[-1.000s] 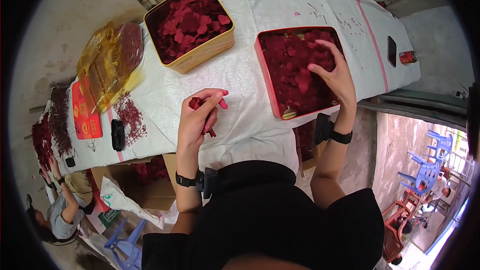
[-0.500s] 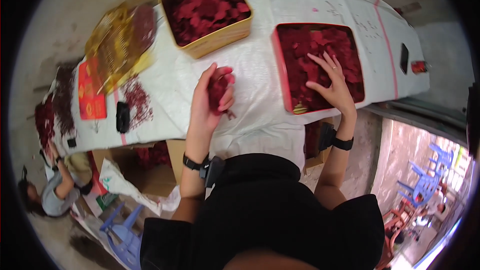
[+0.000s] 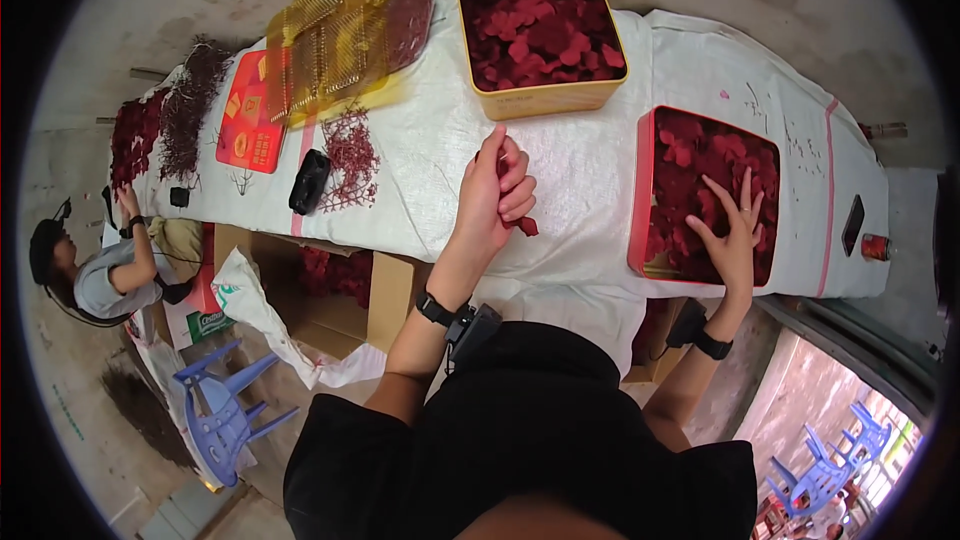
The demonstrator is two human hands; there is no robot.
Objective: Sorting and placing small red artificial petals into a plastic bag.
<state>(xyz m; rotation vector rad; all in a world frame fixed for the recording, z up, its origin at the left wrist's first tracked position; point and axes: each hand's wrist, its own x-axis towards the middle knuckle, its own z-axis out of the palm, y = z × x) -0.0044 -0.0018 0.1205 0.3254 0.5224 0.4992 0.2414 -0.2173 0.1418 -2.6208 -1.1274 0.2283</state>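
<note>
My left hand point(image 3: 495, 190) is curled closed over the white sheet, with dark red petals poking out below its fingers. My right hand point(image 3: 735, 235) has its fingers spread, reaching into a red-rimmed square tin point(image 3: 643, 200) and resting on the dark red petals point(image 3: 685, 155) inside it. Whether any petals sit under that palm is hidden. Beyond my left hand stands a yellow square tin point(image 3: 545, 100), also filled with red petals.
A white woven sheet point(image 3: 420, 170) covers the table. Leftward lie a yellow plastic tray point(image 3: 335, 50), a red packet point(image 3: 250, 120), a black object point(image 3: 310, 180) and thin red stems point(image 3: 350, 155). An open carton point(image 3: 395, 295) stands below. Another person point(image 3: 120, 265) works at far left.
The head view has swung, so the table sits farther right in it. My left hand has closed more tightly around its petals. My right hand stays in the red-rimmed tin, fingers spread.
</note>
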